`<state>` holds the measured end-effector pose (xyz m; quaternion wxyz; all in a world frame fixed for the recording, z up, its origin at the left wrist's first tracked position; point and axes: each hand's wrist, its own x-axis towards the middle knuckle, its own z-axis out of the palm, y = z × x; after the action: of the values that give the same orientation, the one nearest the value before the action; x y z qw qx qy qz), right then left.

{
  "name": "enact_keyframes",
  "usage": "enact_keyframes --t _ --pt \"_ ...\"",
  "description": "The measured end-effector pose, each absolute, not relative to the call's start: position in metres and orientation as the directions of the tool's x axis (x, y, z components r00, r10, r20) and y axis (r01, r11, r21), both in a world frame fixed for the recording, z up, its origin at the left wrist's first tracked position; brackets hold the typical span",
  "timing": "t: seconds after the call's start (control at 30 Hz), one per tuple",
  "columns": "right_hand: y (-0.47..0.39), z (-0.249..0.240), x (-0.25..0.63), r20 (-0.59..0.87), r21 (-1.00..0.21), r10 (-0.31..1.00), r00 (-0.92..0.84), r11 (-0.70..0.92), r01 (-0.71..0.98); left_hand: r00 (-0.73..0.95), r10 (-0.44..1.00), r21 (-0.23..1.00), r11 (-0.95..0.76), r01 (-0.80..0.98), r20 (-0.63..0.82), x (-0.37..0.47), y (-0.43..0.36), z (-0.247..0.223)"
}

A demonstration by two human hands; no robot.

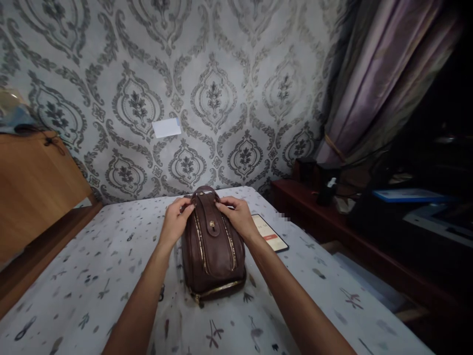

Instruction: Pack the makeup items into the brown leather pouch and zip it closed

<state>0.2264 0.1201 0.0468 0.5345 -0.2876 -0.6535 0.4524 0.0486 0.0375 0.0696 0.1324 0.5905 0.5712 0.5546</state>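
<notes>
On the bed (92, 256), spread with a pale sheet printed with small dark sprigs, a brown leather bag (213, 251) lay on its side, lengthwise away from me, near the middle. My left hand (176, 220) rested on its far left corner, fingers curled narrow and pinching at the top edge beside the strap. My right hand (237, 215) mirrored it on the far right corner, fingers bent and pressed onto the leather near the flap. Whether either hand actually gripped a zip pull I could not tell. Gold zips ran along the bag's length and across its near end, and a small round stud sat on the central strap.

Just right of the bag, partly hidden behind my right wrist, a phone (271, 234) lay flat with its screen lit. Beyond the bed rose patterned wallpaper (214, 93) with a white card (166, 127) stuck to it. A wooden headboard (33, 192) stood at the left, a purple curtain (373, 84) hung at the right, and a dark low shelf (332, 217) with cluttered things ran beside the bed.
</notes>
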Motion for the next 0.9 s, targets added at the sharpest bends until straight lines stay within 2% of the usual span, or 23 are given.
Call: enact_keyframes --t 0.63,0.9 --pt "0.120 0.047 0.225 0.418 -0.909 0.870 -0.263 0.397 -0.131 -0.030 0.927 0.792 -0.302 0.531 0.374 0.042 0.016 0.094" --pt "0.119 0.048 0.226 0.433 -0.902 0.865 -0.254 0.413 -0.130 0.006 0.935 0.790 -0.303 0.534 0.354 0.042 0.011 0.099"
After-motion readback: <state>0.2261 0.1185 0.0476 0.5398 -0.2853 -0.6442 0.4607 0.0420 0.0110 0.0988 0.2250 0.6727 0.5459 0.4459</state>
